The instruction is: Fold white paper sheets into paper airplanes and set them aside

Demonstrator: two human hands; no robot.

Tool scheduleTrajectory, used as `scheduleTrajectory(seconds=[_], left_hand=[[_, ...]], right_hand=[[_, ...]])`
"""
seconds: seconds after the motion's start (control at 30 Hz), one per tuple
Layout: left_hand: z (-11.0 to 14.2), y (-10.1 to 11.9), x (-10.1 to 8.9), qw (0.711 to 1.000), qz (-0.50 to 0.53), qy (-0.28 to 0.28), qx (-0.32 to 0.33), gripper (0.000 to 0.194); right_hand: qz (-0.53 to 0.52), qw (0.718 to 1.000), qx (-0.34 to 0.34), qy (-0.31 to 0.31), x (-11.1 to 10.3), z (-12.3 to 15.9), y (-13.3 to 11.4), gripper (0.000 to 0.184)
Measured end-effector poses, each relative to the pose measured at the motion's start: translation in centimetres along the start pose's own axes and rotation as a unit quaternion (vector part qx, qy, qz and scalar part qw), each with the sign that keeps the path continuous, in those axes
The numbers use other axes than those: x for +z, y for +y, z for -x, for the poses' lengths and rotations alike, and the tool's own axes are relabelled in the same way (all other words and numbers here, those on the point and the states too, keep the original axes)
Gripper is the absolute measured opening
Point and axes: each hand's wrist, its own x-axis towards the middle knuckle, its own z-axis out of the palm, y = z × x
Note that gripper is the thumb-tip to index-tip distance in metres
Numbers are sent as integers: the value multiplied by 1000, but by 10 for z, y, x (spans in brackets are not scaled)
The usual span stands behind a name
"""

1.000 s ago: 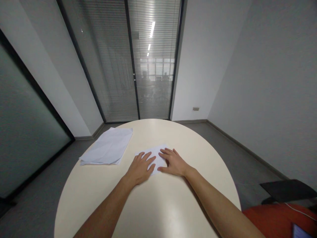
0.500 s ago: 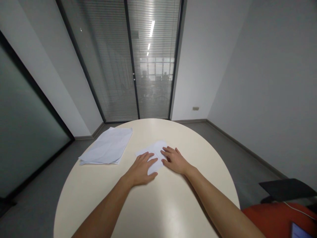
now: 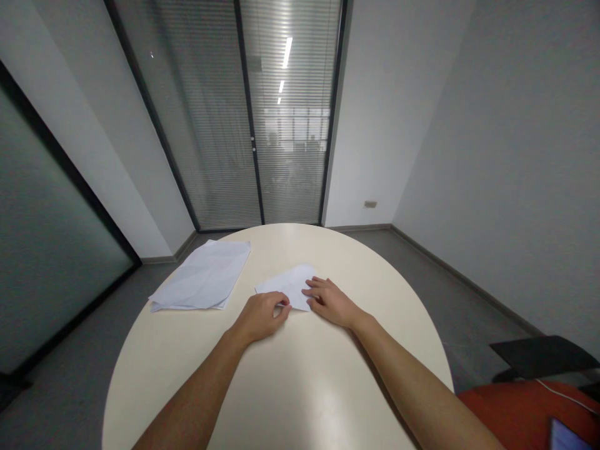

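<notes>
A small folded sheet of white paper (image 3: 291,280) lies on the round cream table (image 3: 300,375) in front of me. My left hand (image 3: 265,314) is closed at the paper's near edge, thumb and index finger pinched together on it. On the paper's right side rests my right hand (image 3: 330,301), its fingers spread and their tips touching the sheet. Part of the paper's left and right ends is hidden under my hands.
A stack of white paper sheets (image 3: 206,275) lies at the table's left edge, slightly overhanging it. To the lower right stands a red chair (image 3: 510,412) with a black part, a cable and a lit screen (image 3: 569,434). A glass door with blinds (image 3: 290,175) is beyond the table.
My left hand went from spread fingers to a pinch at the near edge. The flap that stuck out toward me has gone, leaving a straighter near edge. My right hand has barely moved.
</notes>
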Motion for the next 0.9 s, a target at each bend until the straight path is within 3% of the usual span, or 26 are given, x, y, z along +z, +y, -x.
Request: scheduleTrajectory(seconds=[0.27,0.5,0.7,0.9], left_hand=[[-6,-9,9,992,-35,52,-108,22],[-6,-23,23,993,-9,103,-54,27],[-6,-28,28,996,-21,82,-21,35],[-8,-22,24,992,-78,92,-33,33]], right_hand=[[-25,999,-38,6,-3,1,-8,31],[-27,998,-54,17,-7,0,-16,33],[-29,997,-70,28,-10,-1,-21,37],[-25,997,-73,30,-11,-2,-22,41]])
